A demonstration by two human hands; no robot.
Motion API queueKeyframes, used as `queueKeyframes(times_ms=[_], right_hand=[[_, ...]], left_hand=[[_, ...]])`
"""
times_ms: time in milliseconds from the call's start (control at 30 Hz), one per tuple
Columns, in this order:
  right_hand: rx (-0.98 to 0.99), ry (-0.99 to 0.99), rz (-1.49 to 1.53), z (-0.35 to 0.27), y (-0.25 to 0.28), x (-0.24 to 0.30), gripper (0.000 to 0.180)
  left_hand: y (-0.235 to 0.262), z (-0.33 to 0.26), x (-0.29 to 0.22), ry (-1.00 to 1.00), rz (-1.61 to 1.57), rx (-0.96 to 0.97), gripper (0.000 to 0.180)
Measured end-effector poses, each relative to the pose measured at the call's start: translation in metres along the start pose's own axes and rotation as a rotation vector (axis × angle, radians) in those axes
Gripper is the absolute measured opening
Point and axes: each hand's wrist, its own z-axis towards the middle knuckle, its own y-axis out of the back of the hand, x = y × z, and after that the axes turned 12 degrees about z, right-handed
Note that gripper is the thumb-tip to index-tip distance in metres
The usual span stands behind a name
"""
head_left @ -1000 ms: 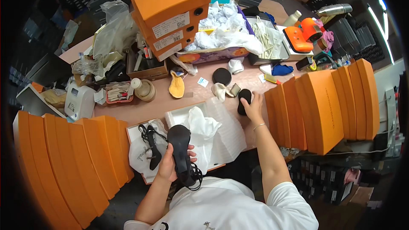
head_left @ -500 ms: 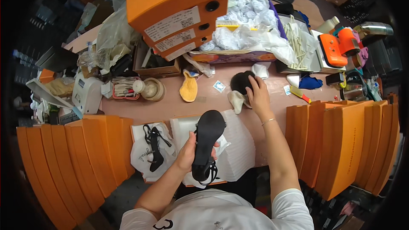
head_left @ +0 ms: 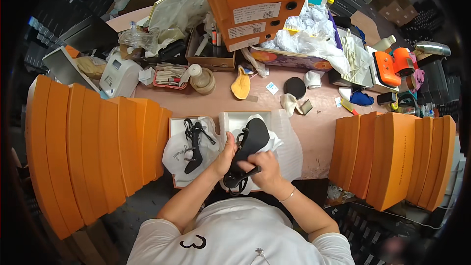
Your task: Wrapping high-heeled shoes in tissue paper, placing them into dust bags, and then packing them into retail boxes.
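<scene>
Both hands are closed on a black high-heeled sandal [head_left: 249, 148], held sole up just above the near edge of the bench [head_left: 216, 102]. The left hand [head_left: 225, 156] wraps the sandal's left side, thumb raised along the sole. The right hand [head_left: 264, 171] grips it from the right and below, its fingers curled about the thin heel and straps at the lower end.

Beneath the sandal lies white wrapping paper [head_left: 287, 142] spread in an open shoebox [head_left: 172, 127]. Just left of the hands, in the same box, a second black strappy sandal [head_left: 194, 148] rests on a white cloth bag [head_left: 177, 154].

To either side stand rows of orange box lids on edge: one row on the left [head_left: 98, 147], another on the right [head_left: 392, 157]. Further back on the bench are a yellow shoe insert [head_left: 241, 82], a round black pad [head_left: 294, 87], and a small white printer [head_left: 120, 74]. At the far edge, stacked orange shoeboxes [head_left: 255, 5] rise above crumpled white paper [head_left: 309, 37], and an orange tape dispenser [head_left: 392, 66] sits off to the right.
</scene>
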Motion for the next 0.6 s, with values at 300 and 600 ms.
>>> queueKeyframes(times_ms=[300, 600], right_hand=[[-0.311, -0.351, 0.152, 0.010, 0.052, 0.047, 0.033], [-0.176, -0.237, 0.042, 0.007, 0.001, 0.076, 0.011]], left_hand=[[0.025, -0.051, 0.042, -0.193, 0.148, 0.157, 0.049], [0.034, -0.085, 0.049, -0.153, 0.488, 0.167, 0.025]])
